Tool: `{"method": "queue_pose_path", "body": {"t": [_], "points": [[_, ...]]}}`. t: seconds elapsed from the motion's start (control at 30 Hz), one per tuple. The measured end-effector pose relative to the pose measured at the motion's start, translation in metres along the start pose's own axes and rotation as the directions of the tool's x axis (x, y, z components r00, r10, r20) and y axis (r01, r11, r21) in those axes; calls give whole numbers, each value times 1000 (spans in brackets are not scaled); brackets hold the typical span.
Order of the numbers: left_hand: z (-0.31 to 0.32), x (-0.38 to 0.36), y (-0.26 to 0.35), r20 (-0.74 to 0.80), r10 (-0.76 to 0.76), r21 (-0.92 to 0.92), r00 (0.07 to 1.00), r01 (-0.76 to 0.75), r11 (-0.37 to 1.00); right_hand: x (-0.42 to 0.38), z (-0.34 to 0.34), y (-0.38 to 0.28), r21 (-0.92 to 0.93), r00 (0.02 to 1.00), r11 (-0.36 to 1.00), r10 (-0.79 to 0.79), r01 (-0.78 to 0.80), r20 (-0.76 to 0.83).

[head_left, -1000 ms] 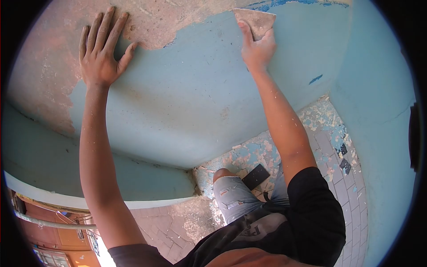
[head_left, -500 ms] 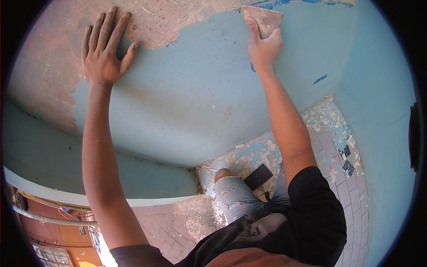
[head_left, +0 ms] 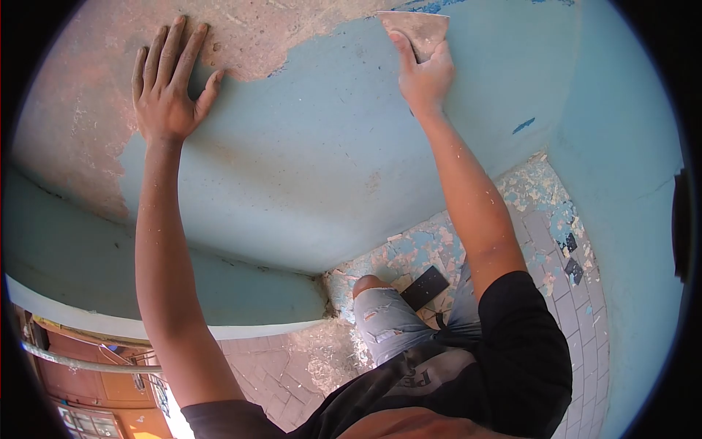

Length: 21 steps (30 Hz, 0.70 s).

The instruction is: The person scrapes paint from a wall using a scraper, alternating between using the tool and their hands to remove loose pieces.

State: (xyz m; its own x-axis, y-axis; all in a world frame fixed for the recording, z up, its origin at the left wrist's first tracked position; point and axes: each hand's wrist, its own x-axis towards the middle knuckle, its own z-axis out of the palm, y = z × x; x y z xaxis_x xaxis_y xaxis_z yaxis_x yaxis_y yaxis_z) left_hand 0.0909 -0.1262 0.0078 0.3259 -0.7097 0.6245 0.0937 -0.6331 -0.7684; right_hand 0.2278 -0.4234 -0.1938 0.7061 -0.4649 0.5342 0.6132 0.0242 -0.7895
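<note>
My right hand [head_left: 428, 79] grips a paint scraper [head_left: 418, 31] with a wide, dusty blade, its thumb laid along the blade's face. The blade's wide edge meets the wall at the border between the blue paint [head_left: 307, 154] and the bared patch [head_left: 256, 36]. The scraper's handle is hidden in my palm. My left hand [head_left: 167, 102] lies flat on the wall, fingers spread, mostly over the bared patch. Its fingers look dusty and nothing is in it. Dark blue paint [head_left: 524, 125] shows as a small streak right of my right forearm.
Paint flakes [head_left: 431, 245] litter the tiled floor [head_left: 563, 307] at the foot of the wall. A dark flat rectangular piece [head_left: 425, 287] lies by my knee. A side wall [head_left: 621, 219] rises on the right, and a ledge [head_left: 241, 293] runs low on the left.
My right hand and the scraper have shifted a little to the left along the paint's edge. My left hand stays in nearly the same place on the wall.
</note>
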Motion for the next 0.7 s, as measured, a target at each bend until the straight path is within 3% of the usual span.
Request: {"method": "queue_pose_path", "body": {"t": [0.13,0.2,0.33,0.4,0.53,0.6,0.7], "points": [[1,-2,0,-2,6,15,1000,-6,1000,-18,14,9,-8,992,992,-123,123,-27],[1,-2,1,-4,3,5,1000,-3,1000,-14,10,8,-82,987,984,-152,157,59],[0,0,-1,-13,2,4,1000,-2,1000,-11,12,1,64,998,997,-38,41,-55],[-2,-2,1,22,7,31,1000,-7,999,-20,11,2,1,991,992,-130,130,25],[-2,0,3,16,6,33,1000,-7,999,-9,6,2,-120,991,988,-91,102,94],[-3,-1,2,32,5,36,999,-6,999,-24,23,4,58,992,992,-110,114,-64],[-4,-1,2,25,9,41,1000,-10,999,-36,25,5,58,990,989,-138,136,27]]}}
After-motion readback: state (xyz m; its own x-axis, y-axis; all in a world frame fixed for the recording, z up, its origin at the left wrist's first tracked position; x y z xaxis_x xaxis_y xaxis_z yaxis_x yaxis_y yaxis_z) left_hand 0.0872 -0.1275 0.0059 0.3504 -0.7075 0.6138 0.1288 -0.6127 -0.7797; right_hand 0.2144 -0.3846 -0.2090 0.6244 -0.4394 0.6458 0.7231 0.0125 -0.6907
